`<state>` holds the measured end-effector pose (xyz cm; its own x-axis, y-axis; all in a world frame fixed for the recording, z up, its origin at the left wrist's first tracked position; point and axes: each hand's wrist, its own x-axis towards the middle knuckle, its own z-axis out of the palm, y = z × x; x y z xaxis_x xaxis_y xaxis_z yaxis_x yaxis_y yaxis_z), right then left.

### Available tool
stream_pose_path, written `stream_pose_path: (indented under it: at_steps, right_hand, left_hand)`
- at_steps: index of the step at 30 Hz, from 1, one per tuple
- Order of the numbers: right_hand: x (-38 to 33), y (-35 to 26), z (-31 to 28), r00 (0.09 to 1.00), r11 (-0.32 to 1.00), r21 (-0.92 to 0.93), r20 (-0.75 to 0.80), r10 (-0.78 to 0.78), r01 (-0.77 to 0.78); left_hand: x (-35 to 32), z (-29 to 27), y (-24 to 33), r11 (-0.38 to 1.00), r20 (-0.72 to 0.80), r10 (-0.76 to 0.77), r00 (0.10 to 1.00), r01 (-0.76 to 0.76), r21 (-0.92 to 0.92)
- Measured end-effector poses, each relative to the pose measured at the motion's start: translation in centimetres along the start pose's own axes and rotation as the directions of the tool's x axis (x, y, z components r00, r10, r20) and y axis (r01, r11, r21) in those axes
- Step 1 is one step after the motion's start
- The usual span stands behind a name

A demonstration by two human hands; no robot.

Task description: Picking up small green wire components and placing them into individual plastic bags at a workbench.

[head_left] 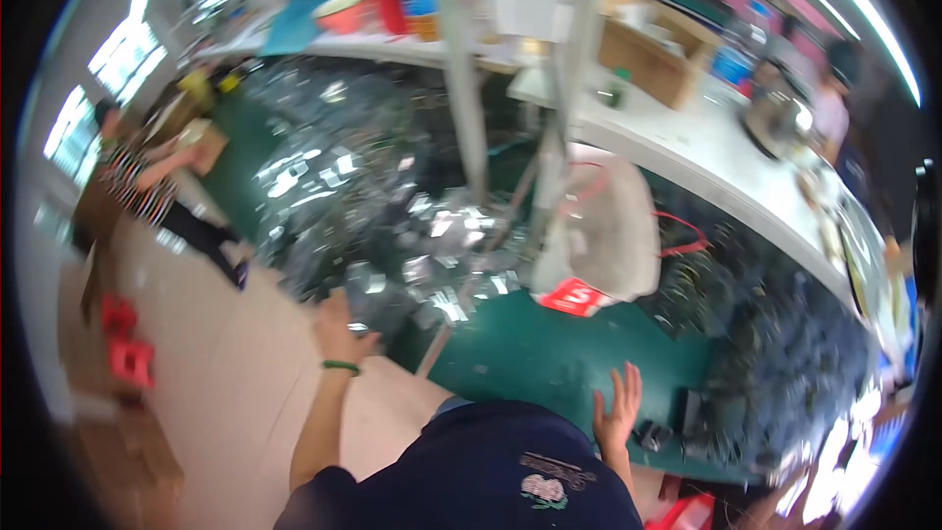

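My left hand [343, 332], with a green band on its wrist, reaches to the near edge of a large heap of clear, shiny plastic pieces [363, 186]. Its thumb stands apart from the fingers, and no held thing shows in it; motion blurs the fingertips. Over the green tabletop [530, 353] my right hand [617, 410] is open, fingers spread, holding nothing. A small black object [653, 435] lies just right of it. Beyond the bare stretch of tabletop stands a whitish sack [603, 236] with red handles and a red-and-white label.
Pale posts [464, 88] rise through the table's middle. A white shelf [706, 142] behind carries a cardboard box [657, 49], bottles and a metal kettle [780, 113]. More dark, shiny pieces [785, 383] are piled at right. Another person [147, 177] in a striped top is at far left.
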<state>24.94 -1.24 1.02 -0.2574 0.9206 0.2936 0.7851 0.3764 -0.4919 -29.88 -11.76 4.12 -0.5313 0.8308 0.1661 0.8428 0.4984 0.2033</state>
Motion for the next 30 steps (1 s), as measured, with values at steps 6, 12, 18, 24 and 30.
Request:
stream_pose_path:
  at_steps: [6,12,18,24,30]
  right_hand:
    - [8.2,2.6,-0.4,0.983,0.995,-0.085,-0.175,-0.061,0.047]
    - [16.5,8.3,-3.7,0.900,0.935,-0.305,-0.434,0.033,-0.182]
    - [16.4,15.9,-5.2,0.945,0.907,-0.346,-0.298,0.139,-0.242]
    - [9.4,8.0,-6.8,0.977,0.967,-0.240,-0.212,0.032,-0.084]
    - [0.3,-1.2,-5.1,0.991,0.987,-0.126,-0.101,0.083,-0.095]
  left_hand:
    - [3.2,4.7,-13.9,0.976,-0.014,-0.144,0.989,0.144,0.162]
    - [5.5,2.1,-6.5,0.937,0.059,-0.226,0.972,0.200,0.286]
    - [5.1,7.6,3.3,0.936,-0.129,0.328,0.936,-0.341,-0.091]
    - [3.5,15.9,12.6,0.819,0.084,0.508,0.857,-0.450,-0.357]
    - [4.3,21.3,24.0,0.710,0.049,0.580,0.813,-0.475,-0.520]
